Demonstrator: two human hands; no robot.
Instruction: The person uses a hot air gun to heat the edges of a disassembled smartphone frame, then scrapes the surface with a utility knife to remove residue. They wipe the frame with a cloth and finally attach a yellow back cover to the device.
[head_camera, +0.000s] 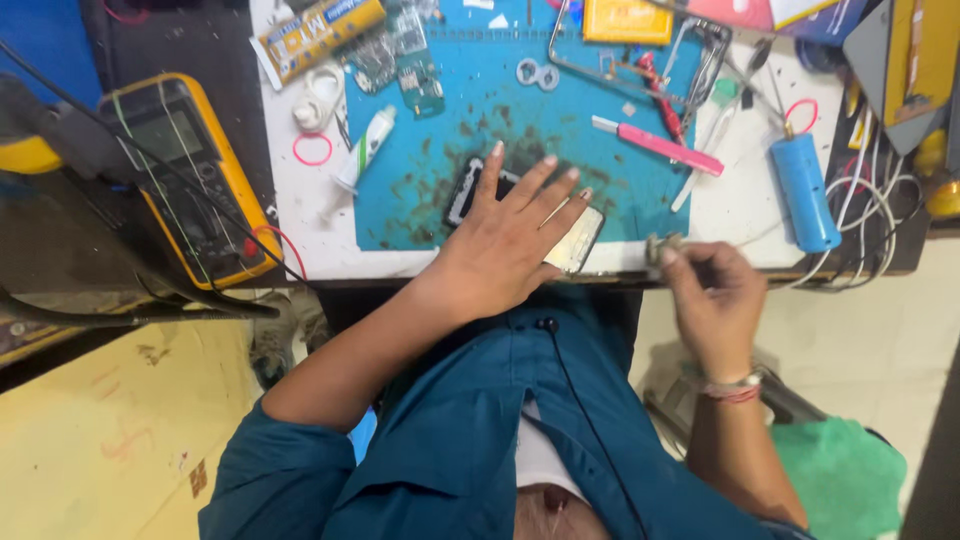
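Observation:
My left hand (512, 236) lies flat, fingers spread, on an opened phone (578, 243) that rests on the stained blue work mat (560, 120). Only the phone's dark upper corner and pale lower end show past the hand. My right hand (712, 296) hovers at the near table edge, right of the phone, with fingers pinched on a small greyish clump (662, 248); what the clump is I cannot tell.
A yellow multimeter (190, 175) with leads lies at left. A white tube (366, 148), pink rubber band (312, 150), pink-handled tool (660, 146), red screwdriver (660, 92), metal phone frame (700, 60) and blue cylinder (805, 192) crowd the white table (740, 215). Cables hang at right.

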